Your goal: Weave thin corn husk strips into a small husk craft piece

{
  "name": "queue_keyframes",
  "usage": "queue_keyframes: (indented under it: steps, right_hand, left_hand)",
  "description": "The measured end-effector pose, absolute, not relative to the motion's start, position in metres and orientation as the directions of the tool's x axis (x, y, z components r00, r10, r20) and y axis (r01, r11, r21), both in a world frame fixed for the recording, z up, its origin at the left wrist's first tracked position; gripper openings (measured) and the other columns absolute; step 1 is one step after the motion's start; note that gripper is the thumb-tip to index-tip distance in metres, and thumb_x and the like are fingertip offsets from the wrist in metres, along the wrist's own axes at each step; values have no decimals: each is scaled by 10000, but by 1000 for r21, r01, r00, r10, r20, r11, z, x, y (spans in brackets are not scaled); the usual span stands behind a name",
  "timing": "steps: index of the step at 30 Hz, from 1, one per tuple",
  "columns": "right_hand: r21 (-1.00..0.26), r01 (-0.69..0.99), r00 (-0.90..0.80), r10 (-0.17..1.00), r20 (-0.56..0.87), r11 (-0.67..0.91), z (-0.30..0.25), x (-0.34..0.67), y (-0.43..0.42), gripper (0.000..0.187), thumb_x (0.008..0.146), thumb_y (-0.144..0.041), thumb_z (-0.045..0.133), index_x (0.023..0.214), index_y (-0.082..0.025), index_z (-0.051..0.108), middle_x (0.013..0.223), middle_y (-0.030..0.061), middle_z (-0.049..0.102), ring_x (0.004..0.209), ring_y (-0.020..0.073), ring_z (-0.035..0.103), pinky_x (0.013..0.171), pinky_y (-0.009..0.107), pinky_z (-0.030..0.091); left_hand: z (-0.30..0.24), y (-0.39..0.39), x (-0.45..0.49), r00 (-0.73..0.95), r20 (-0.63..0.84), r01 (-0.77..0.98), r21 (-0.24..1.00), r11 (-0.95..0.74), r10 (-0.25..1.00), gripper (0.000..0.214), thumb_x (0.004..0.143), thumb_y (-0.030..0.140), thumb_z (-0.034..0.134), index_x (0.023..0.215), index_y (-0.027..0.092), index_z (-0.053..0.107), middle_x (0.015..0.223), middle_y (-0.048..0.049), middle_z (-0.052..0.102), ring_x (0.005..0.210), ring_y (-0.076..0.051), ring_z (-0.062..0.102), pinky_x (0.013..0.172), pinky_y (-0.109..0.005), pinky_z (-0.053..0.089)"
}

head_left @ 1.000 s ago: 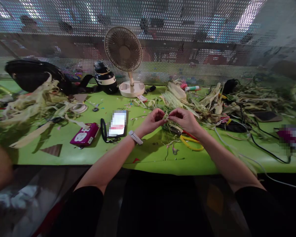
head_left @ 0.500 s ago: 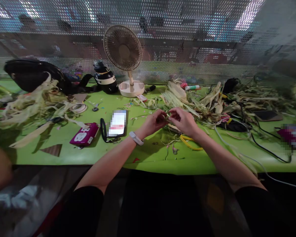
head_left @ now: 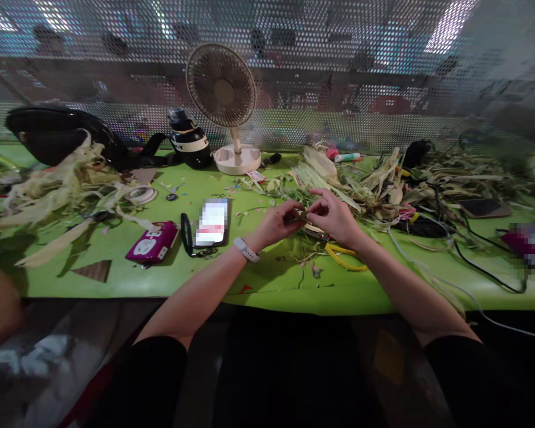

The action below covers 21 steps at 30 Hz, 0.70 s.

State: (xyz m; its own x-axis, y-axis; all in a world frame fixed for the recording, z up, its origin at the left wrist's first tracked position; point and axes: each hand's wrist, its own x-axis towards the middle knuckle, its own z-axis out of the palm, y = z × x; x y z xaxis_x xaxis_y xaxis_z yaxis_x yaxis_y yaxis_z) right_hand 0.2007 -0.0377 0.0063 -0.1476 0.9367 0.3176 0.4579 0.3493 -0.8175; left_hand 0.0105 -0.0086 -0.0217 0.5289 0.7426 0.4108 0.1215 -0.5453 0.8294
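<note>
Above the green table (head_left: 267, 291), my left hand (head_left: 280, 224) pinches a small greenish plant piece (head_left: 302, 216) between thumb and fingers. Fingertips of my right hand (head_left: 334, 219) meet at the same piece from the other side, thumb and forefinger pressed together. Its exact kind is too small to make out. Under my right hand lies a tool with yellow loop handles (head_left: 339, 261), its metal part mostly covered. Thin green stems and scraps (head_left: 310, 258) are scattered below. Just behind my hands are pale dried corn husks (head_left: 321, 169).
A phone (head_left: 211, 223) and a purple packet (head_left: 151, 245) lie left of my hands. Behind stand a fan (head_left: 236, 160) and a black bottle (head_left: 191, 142). More husks (head_left: 66, 178) and a black bag (head_left: 62, 134) are at left. Cables (head_left: 485, 276) cross the right side.
The fingers of my right hand have shifted slightly, the forefinger lifting a little. My left hand stays almost in place, and the small piece is still between both hands.
</note>
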Motion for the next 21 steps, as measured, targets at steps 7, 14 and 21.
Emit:
queue_keyframes:
  steps: [7, 14, 21]
  right_hand:
    - [-826, 385, -149, 911, 384, 411, 4, 201, -35, 616, 747, -305, 693, 1322, -161, 528, 843, 32, 725, 738, 176, 661, 742, 347, 545]
    - [-783, 435, -147, 894, 424, 444, 5, 194, -41, 567, 780, -269, 663, 1329, -183, 546, 849, 36, 723, 751, 182, 653, 766, 361, 549]
    - [-703, 504, -169, 855, 490, 502, 12, 203, -36, 370, 773, -204, 570, 1130, -179, 668, 949, 72, 721, 834, 200, 646, 826, 383, 532]
  left_hand:
    - [-15, -8, 11, 501, 247, -161, 968, -191, 830, 189, 892, 345, 590, 987, 186, 553, 774, 22, 546, 684, -100, 541, 644, -246, 496]
    - [-19, -6, 13, 537, 231, -148, 973, -178, 811, 394, 824, 530, 707, 860, 191, 509, 707, 55, 496, 614, -74, 498, 596, -226, 474]
    - [-18, -2, 10, 533, 276, -136, 961, -242, 800, 441, 853, 610, 639, 874, 210, 454, 630, 80, 474, 523, -62, 504, 524, -204, 420]
